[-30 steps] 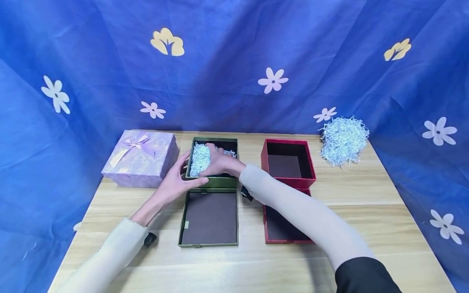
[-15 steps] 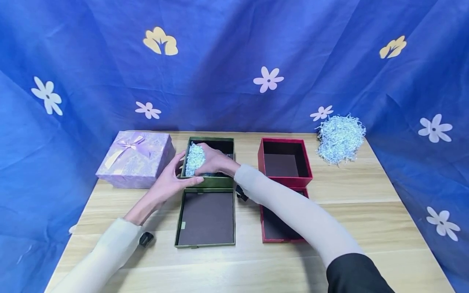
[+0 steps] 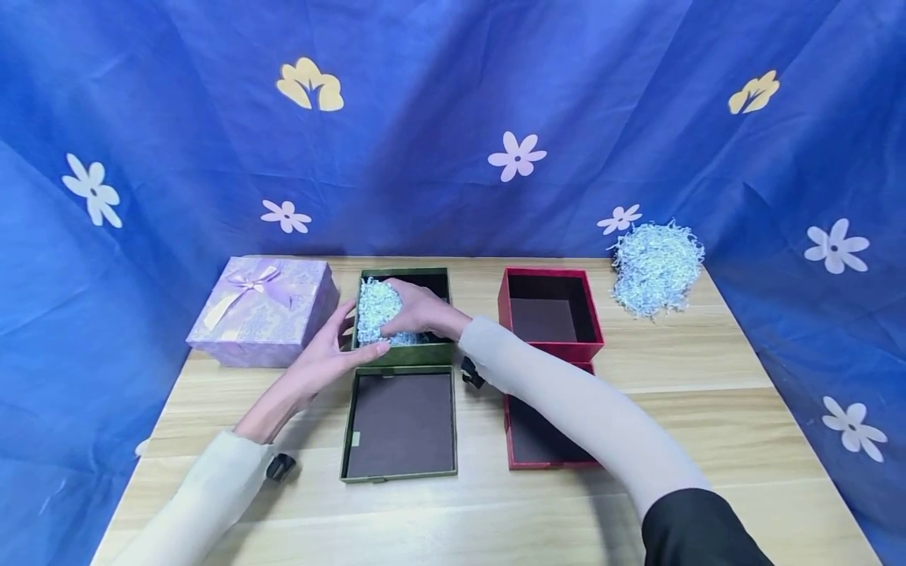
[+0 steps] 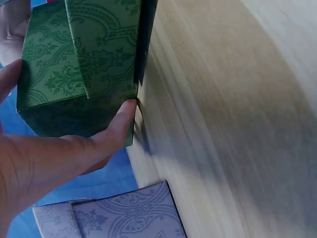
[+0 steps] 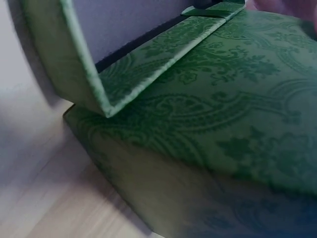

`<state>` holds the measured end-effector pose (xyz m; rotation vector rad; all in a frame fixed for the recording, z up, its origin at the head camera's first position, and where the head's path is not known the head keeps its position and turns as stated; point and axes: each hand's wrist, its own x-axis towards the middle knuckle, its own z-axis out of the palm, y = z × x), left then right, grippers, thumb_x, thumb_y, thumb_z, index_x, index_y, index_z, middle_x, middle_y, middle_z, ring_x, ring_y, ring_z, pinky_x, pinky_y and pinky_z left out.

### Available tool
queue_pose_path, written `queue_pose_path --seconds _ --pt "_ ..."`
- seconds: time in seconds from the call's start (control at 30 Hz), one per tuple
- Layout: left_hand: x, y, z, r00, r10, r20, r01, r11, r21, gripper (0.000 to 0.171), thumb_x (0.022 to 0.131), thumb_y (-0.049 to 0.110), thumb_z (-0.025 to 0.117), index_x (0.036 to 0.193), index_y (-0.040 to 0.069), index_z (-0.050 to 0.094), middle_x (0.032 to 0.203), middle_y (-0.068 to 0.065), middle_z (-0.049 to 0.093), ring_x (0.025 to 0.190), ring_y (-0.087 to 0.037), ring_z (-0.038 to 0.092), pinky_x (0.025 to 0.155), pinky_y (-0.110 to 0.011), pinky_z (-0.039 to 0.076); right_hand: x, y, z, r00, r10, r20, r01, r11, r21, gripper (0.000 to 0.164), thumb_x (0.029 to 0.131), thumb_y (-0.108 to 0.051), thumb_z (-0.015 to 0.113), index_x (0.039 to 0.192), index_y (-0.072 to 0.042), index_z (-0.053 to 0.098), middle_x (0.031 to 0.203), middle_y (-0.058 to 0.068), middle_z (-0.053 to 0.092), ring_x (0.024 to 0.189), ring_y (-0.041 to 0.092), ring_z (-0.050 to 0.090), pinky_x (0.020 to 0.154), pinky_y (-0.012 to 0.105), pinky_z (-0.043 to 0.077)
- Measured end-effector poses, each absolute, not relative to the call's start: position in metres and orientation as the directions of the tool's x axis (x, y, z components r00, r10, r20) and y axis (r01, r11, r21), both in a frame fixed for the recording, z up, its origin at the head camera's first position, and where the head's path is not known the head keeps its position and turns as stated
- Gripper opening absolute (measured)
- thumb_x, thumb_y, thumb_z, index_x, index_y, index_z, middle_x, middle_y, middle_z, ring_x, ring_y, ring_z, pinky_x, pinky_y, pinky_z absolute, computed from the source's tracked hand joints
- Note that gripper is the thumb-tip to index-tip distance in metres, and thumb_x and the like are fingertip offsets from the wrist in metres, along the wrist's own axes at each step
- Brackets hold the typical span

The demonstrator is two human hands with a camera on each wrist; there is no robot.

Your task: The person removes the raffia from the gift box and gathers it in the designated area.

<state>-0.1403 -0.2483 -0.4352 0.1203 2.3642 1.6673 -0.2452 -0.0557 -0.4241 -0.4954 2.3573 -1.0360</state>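
A green patterned gift box [image 3: 403,356] stands at the back centre of the table, its hinged lid [image 3: 399,424] laid open toward the front. At the box's left front corner, my left hand [image 3: 327,358] holds it, thumb on the front wall and fingers along the left side. The left wrist view shows those fingers against the green wall [image 4: 54,69]. My right hand [image 3: 421,308] reaches inside and grips light blue shredded paper [image 3: 375,305] at the left part of the box. Some of its fingers are hidden in the paper. The right wrist view shows mostly the green outer wall [image 5: 208,114].
A red box [image 3: 559,350] with nothing in it stands to the right, its lid [image 3: 538,436] open under my right forearm. A lilac box [image 3: 269,314] with a ribbon bow sits left. More shredded paper [image 3: 658,267] is heaped at the back right. A blue curtain [image 3: 453,118] hangs behind.
Inside the green box my right hand has moved slightly left. Paper that showed to its right is no longer visible there; more shows along the front. My left hand stays at the corner.
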Motion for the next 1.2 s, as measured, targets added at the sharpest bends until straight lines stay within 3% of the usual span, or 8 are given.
queue_pose_path --seconds 0.13,0.23,0.47,0.67,0.97,1.2 --pt "-0.14 -0.248 -0.435 -0.962 0.198 -0.185 -0.111 0.334 0.936 0.113 0.097 0.04 0.086 0.176 0.014 0.011 0.175 -0.021 0.025 0.158 -0.042 0.028 0.123 -0.065 0.03 -0.24 -0.05 -0.415 -0.813 -0.517 -0.268 -0.127 0.606 -0.785 0.095 0.087 -0.011 0.088 0.169 -0.018 0.041 0.15 0.007 0.061 0.101 0.021 0.06 0.079 0.031 0.052" --pt "-0.139 -0.247 -0.433 -0.958 0.193 -0.212 -0.142 0.324 0.935 0.114 0.098 0.035 0.085 0.176 0.012 0.005 0.177 -0.022 0.019 0.159 -0.043 0.024 0.123 -0.065 0.029 -0.238 -0.045 -0.407 -0.817 -0.517 -0.255 -0.134 0.601 -0.788 0.096 0.089 -0.013 0.087 0.172 -0.018 0.036 0.16 0.008 0.054 0.102 0.021 0.059 0.078 0.032 0.05" --pt "-0.135 -0.246 -0.431 -0.951 0.186 -0.246 -0.184 0.298 0.937 0.115 0.099 0.033 0.084 0.176 0.01 0.002 0.175 -0.026 0.021 0.158 -0.045 0.027 0.119 -0.063 0.037 -0.237 -0.032 -0.394 -0.828 -0.53 -0.183 -0.164 0.541 -0.825 0.097 0.09 -0.01 0.086 0.172 -0.016 0.035 0.169 0.008 0.045 0.134 0.024 0.053 0.102 0.04 0.049" --pt "-0.131 -0.248 -0.431 -0.957 0.2 -0.211 -0.16 0.245 0.956 0.114 0.099 0.023 0.083 0.176 0.01 0.001 0.174 -0.029 0.021 0.156 -0.05 0.029 0.122 -0.064 0.033 -0.238 -0.025 -0.386 -0.835 -0.534 -0.132 -0.161 0.467 -0.869 0.097 0.087 -0.006 0.086 0.171 -0.015 0.037 0.164 0.009 0.05 0.134 0.022 0.054 0.11 0.04 0.047" --pt "-0.133 -0.245 -0.427 -0.966 0.203 -0.161 -0.097 0.292 0.951 0.117 0.098 0.024 0.084 0.177 0.022 -0.002 0.176 -0.031 0.01 0.159 -0.054 0.018 0.124 -0.071 0.022 -0.242 -0.01 -0.356 -0.841 -0.529 -0.111 -0.116 0.377 -0.919 0.101 0.088 -0.003 0.085 0.173 -0.012 0.031 0.171 0.009 0.039 0.149 0.022 0.042 0.12 0.04 0.04" --pt "-0.136 -0.243 -0.425 -0.972 0.197 -0.13 -0.064 0.314 0.947 0.116 0.097 0.024 0.084 0.177 0.036 0.0 0.18 -0.02 0.003 0.161 -0.05 0.012 0.125 -0.071 0.016 -0.241 0.005 -0.33 -0.845 -0.532 -0.042 -0.15 0.312 -0.938 0.095 0.091 -0.003 0.083 0.172 -0.014 0.034 0.169 0.007 0.042 0.142 0.021 0.047 0.115 0.041 0.043"
